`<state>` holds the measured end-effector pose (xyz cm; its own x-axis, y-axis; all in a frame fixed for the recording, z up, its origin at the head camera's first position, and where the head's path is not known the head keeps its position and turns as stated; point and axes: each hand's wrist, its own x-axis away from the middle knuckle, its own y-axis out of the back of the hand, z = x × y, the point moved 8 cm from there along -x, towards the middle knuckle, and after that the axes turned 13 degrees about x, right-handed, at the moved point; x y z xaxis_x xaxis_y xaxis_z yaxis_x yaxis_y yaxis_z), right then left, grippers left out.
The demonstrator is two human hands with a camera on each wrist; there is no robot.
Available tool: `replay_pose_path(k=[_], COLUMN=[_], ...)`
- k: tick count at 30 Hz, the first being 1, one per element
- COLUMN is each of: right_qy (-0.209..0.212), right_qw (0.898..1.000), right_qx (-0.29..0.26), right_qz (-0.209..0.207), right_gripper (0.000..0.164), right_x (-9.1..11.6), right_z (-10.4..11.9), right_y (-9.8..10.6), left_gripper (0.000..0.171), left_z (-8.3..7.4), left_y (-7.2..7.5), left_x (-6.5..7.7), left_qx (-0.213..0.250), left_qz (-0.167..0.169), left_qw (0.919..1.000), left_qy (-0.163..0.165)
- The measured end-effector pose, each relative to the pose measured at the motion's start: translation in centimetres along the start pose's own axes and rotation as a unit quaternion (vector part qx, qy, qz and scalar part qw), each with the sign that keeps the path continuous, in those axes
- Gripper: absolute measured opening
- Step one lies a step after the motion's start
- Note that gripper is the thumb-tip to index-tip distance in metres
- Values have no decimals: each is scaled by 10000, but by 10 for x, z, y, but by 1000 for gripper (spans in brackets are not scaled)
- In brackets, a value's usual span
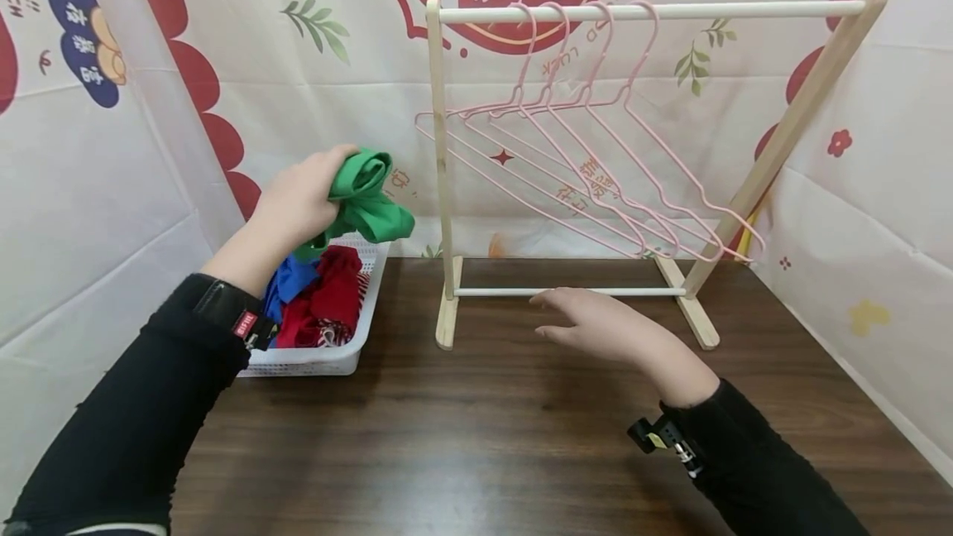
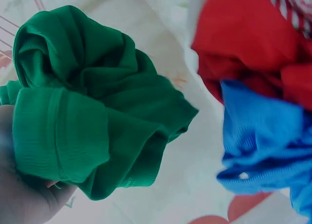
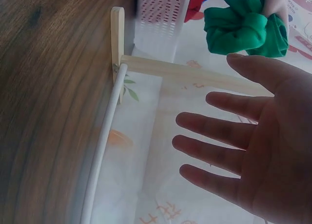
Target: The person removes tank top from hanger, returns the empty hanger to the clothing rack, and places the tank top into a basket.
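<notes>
A bunched green garment (image 1: 372,205) with ribbed bands hangs from my left hand (image 1: 301,197), which grips it above the white basket (image 1: 365,329). In the left wrist view the green garment (image 2: 97,102) is crumpled, its ribbed edge over my fingers. Inside the basket lie a red garment (image 1: 328,296) and a blue garment (image 1: 292,279), with red-striped fabric beside them. My right hand (image 1: 603,325) is held out before the rack's lower bar, holding nothing. The right wrist view shows that hand (image 3: 243,141) with its fingers straight and spread.
A wooden rack (image 1: 445,189) with a white top rail (image 1: 685,11) stands at the back of the brown table (image 1: 447,437). Several pink hangers (image 1: 588,106) hang on its rail. Printed cloth (image 1: 313,106) encloses the back and both sides.
</notes>
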<state>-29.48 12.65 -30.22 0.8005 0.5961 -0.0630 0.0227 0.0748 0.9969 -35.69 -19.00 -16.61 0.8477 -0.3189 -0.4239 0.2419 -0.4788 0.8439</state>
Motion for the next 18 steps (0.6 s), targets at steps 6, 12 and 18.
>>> replay_pose_path(k=[6, 12, 18], right_qy=[11, -28, 1], right_qw=[10000, 9999, 9999], right_qx=[-62, -95, -108], right_qz=[-30, 50, 79], right_gripper=[50, 51, 51], right_x=[-2, -3, -6], right_z=[1, -1, -2], right_y=[-3, -7, -10], left_gripper=[63, 63, 49], left_z=[24, 48, 61], left_y=[-3, -11, -29], left_x=[-10, -17, -23], left_qx=[-301, -677, -1153], left_qz=[187, 413, 1074], left_qw=[9994, 9967, 9870], left_qy=[21, 161, 319])
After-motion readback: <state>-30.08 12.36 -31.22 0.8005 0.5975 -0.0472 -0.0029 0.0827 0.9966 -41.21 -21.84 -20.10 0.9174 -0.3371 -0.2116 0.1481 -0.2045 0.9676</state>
